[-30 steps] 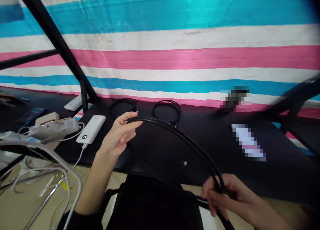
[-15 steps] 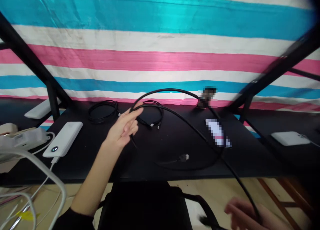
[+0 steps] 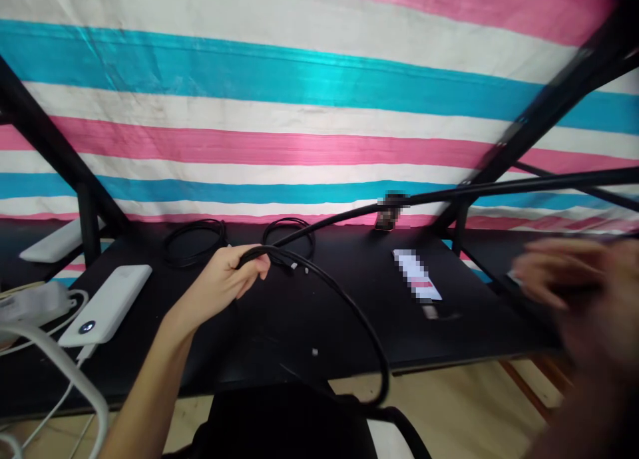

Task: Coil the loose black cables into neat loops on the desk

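My left hand (image 3: 234, 276) is closed around a thick black cable (image 3: 344, 289), the thumb and fingers pinching it near the table's middle. From there one stretch bows down in a loop past the front edge. Another stretch runs up to the right edge of the view, above my right hand (image 3: 574, 279). That hand is raised at the right and smeared by motion; its fingers look curled, but whether they hold cable does not show. A small light connector tip (image 3: 314, 352) lies near the front edge. Another blurred plug (image 3: 429, 311) is beside the pixelated phone (image 3: 417, 274).
Two coiled black cables (image 3: 194, 243) rest at the back of the black table (image 3: 344, 372). A white power bank (image 3: 107, 306) with a plugged-in lead lies left. White cords (image 3: 64, 359) crowd the left front. Black slanted frame bars stand on both sides before a striped sheet.
My right hand has risen from the lower right, and a stretch of cable now extends to the right edge. My left hand still grips the cable, whose loop is reshaped. The view has shifted slightly.
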### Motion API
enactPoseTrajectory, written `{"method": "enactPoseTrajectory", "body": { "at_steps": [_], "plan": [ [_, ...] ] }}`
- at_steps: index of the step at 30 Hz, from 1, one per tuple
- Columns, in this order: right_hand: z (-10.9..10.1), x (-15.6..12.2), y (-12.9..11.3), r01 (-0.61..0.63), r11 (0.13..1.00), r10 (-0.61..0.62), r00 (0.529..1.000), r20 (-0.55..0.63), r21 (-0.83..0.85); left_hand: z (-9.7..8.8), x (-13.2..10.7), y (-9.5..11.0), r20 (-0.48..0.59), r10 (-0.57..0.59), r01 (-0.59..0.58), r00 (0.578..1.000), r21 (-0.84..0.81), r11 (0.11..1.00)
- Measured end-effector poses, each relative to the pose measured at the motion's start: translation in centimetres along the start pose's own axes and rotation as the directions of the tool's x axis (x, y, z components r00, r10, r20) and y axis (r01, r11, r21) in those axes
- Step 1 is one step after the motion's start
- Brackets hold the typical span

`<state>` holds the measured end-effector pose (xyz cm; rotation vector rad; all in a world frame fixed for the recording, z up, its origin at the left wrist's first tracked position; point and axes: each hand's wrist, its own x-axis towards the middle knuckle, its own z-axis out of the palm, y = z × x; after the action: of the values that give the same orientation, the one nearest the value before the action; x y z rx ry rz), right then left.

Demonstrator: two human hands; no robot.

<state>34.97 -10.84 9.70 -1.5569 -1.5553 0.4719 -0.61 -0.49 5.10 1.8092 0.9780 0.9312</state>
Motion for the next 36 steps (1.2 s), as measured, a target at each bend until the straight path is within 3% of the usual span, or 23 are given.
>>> {"method": "enactPoseTrajectory", "body": {
  "at_steps": [2, 5, 6, 8, 11, 13, 15, 17, 18, 20, 22, 23, 24, 26, 28, 30, 33, 34, 36],
  "plan": [
    [2.8, 3.1, -0.8, -0.02, 0.931, 0.095, 0.977, -0.191, 0.364, 1.2, 0.6, 0.8, -0.054, 0.053, -0.055, 0.997, -0.044, 0.998],
    [9.1, 6.5, -1.1, -0.176, 0.771, 0.106, 0.983, 0.148, 0.613, 3.4, 2.1, 1.0, -0.064, 0.116, -0.121, 0.991, -0.091, 0.988],
    [11.4, 7.3, -0.9, -0.224, 0.735, 0.081, 0.966, 0.244, 0.64, 4.2, 2.8, 0.8, -0.038, 0.112, -0.115, 0.993, -0.084, 0.99],
    [15.4, 8.3, -0.1, -0.359, 0.665, 0.032, 0.89, 0.455, 0.655, 5.5, 4.0, 0.0, -0.015, 0.074, -0.075, 0.997, -0.069, 0.995],
    [18.7, 9.2, 0.8, -0.42, 0.624, -0.033, 0.828, 0.56, 0.658, 6.6, 5.1, -1.2, -0.065, 0.05, -0.052, 0.997, -0.024, 0.998],
    [19.1, 9.4, 0.7, -0.374, 0.647, -0.088, 0.829, 0.553, 0.664, 6.7, 5.3, -1.8, -0.171, 0.133, -0.119, 0.976, 0.087, 0.989],
    [18.8, 9.5, 0.1, -0.289, 0.68, -0.143, 0.849, 0.509, 0.674, 6.4, 5.2, -2.3, -0.303, 0.221, -0.151, 0.927, 0.238, 0.959],
    [18.5, 9.4, -0.7, -0.203, 0.697, -0.201, 0.865, 0.459, 0.688, 6.1, 5.2, -2.8, -0.369, 0.238, -0.145, 0.898, 0.263, 0.954],
    [18.4, 9.4, -1.1, -0.158, 0.705, -0.239, 0.865, 0.441, 0.691, 6.0, 5.3, -3.0, -0.336, 0.219, -0.156, 0.916, 0.205, 0.966],
    [18.6, 9.4, -1.8, -0.068, 0.744, -0.308, 0.848, 0.432, 0.665, 5.9, 5.5, -3.4, -0.161, 0.17, -0.168, 0.972, 0.028, 0.985],
    [19.0, 9.3, -2.1, 0.026, 0.797, -0.338, 0.847, 0.41, 0.604, 5.7, 5.7, -3.5, 0.005, 0.122, -0.121, 0.993, -0.086, 0.989],
    [19.1, 9.3, -2.0, 0.07, 0.82, -0.337, 0.862, 0.379, 0.569, 5.6, 5.7, -3.4, 0.03, 0.091, -0.088, 0.995, -0.092, 0.992],
    [19.1, 9.1, -1.6, 0.104, 0.841, -0.326, 0.881, 0.342, 0.532, 5.3, 5.6, -3.3, 0.007, 0.058, -0.057, 0.998, -0.079, 0.995],
    [18.7, 8.7, 0.3, 0.139, 0.879, -0.29, 0.915, 0.28, 0.456, 4.1, 5.1, -2.7, -0.139, 0.001, -0.009, 0.99, -0.051, 0.999],
    [17.8, 7.9, 3.2, 0.097, 0.923, -0.216, 0.931, 0.293, 0.372, 2.5, 4.4, -2.1, -0.337, -0.041, 0.028, 0.94, -0.044, 0.999],
    [16.4, 7.0, 6.2, -0.04, 0.955, -0.067, 0.937, 0.343, 0.294, 0.9, 3.7, -1.6, -0.492, -0.034, 0.042, 0.87, 0.006, 0.999],
    [14.3, 5.7, 8.0, -0.173, 0.937, 0.13, 0.979, 0.155, 0.304, 0.3, 3.2, -0.7, -0.552, 0.093, 0.075, 0.829, 0.274, 0.959],
    [13.8, 5.2, 7.5, -0.149, 0.933, 0.125, 0.988, 0.095, 0.326, 0.7, 3.3, -0.4, -0.539, 0.12, 0.111, 0.833, 0.377, 0.92],
    [13.3, 4.3, 5.1, -0.012, 0.93, -0.008, 0.998, 0.055, 0.368, 2.4, 3.6, 0.5, -0.511, 0.124, 0.201, 0.851, 0.534, 0.821]
  ]
}}
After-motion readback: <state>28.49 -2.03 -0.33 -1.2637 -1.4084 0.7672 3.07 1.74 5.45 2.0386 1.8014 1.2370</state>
